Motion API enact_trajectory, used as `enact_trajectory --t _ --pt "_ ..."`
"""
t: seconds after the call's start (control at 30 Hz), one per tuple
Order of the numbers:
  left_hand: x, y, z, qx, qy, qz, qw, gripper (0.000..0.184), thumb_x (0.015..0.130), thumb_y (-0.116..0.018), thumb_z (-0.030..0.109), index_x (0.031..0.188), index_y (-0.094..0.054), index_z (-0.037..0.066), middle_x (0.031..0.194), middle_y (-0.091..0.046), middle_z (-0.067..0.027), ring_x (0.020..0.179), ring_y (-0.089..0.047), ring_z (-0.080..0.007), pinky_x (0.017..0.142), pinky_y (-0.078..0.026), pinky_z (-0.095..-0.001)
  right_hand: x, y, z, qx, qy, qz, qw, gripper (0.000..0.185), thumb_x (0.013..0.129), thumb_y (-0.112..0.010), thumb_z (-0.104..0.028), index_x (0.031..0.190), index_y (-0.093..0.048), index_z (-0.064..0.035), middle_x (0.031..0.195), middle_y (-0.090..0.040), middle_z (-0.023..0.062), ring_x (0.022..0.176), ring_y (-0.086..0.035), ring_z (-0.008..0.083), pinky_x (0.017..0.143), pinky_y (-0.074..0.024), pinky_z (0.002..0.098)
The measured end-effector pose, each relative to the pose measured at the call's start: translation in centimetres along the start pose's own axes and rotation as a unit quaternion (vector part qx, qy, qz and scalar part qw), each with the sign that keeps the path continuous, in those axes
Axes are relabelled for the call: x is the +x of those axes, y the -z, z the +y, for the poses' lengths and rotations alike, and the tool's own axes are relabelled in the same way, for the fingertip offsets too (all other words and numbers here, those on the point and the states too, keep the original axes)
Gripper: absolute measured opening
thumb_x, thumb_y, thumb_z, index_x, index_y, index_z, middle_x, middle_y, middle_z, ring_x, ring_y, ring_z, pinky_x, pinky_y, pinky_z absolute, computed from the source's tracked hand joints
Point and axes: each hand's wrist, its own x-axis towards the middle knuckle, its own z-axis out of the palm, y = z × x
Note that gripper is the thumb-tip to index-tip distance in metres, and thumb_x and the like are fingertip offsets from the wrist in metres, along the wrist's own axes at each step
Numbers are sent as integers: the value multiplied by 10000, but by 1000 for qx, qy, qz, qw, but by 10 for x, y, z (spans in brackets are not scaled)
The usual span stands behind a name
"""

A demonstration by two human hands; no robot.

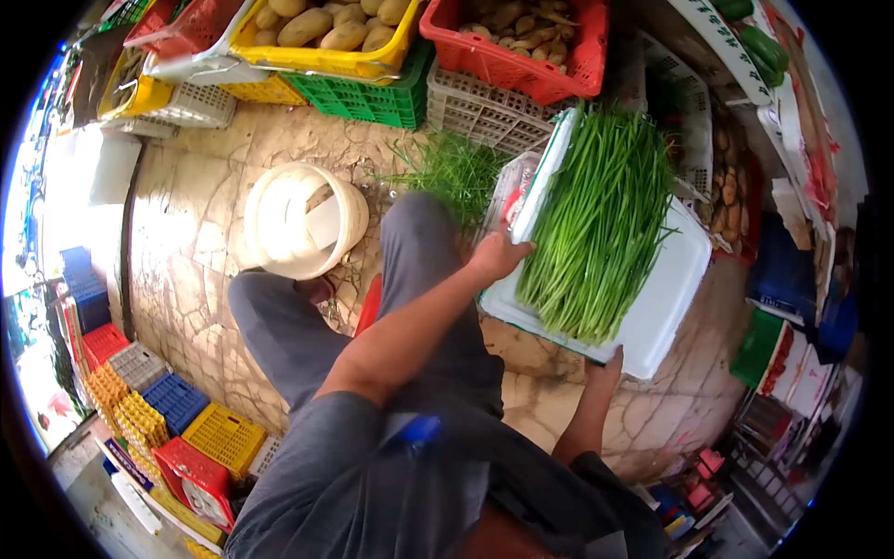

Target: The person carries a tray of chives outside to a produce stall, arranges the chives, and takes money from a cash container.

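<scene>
A thick bundle of long green chives (601, 224) lies on a white foam tray (551, 172), which is tilted. My left hand (501, 257) is closed on the tray's left edge, thumb on top. My right hand (605, 365) grips the near edge, by the cut ends of the chives; its fingers are mostly hidden underneath. Below and to the right of the tray is a second white foam container (672, 296), partly covered by it. Loose thin greens (454, 177) lie on the floor just left of the tray.
A white bucket (354, 219) stands on the stone floor before my knees. Along the back are a yellow crate (321, 61) of potatoes, a red crate (559, 84) of roots and a green crate (372, 98). Coloured crates and egg trays (140, 419) line the left.
</scene>
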Motion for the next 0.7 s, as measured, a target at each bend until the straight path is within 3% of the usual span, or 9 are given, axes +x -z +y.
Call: enact_trajectory --t 0.13,0.27,0.5,0.7 --pt "-22 7 2 -39 -28 -17 999 601 841 -668 395 1154 -496 -89 1045 -603 -343 1025 -590 -464 893 -464 -493 -7 19 -3 3 30 -19 999 398 893 -559 -262 1252 -549 -89 1209 -620 109 1085 -602 313 945 -502 509" --pt "-37 17 -1 -52 -63 -6 997 564 836 -677 368 1144 -506 -73 1061 -604 -326 1031 -588 -458 900 -461 -488 -56 14 -2 8 33 -41 999 411 893 -557 -261 1258 -538 -71 1214 -613 112 1101 -579 306 962 -471 487" --pt "-75 97 28 -85 -82 -13 993 583 846 -661 371 1172 -515 -91 1038 -615 -303 1029 -599 -414 899 -464 -451 -136 -12 -10 -54 79 -148 984 395 889 -545 -217 1235 -543 -26 1174 -622 119 1077 -596 263 932 -495 432" --pt "-127 219 0 -170 -34 24 985 491 826 -663 322 1103 -544 -65 1030 -618 -300 1027 -597 -422 909 -455 -458 -233 -83 56 -104 78 -170 977 426 910 -542 -245 1282 -522 -38 1228 -601 114 1114 -580 272 959 -480 449"
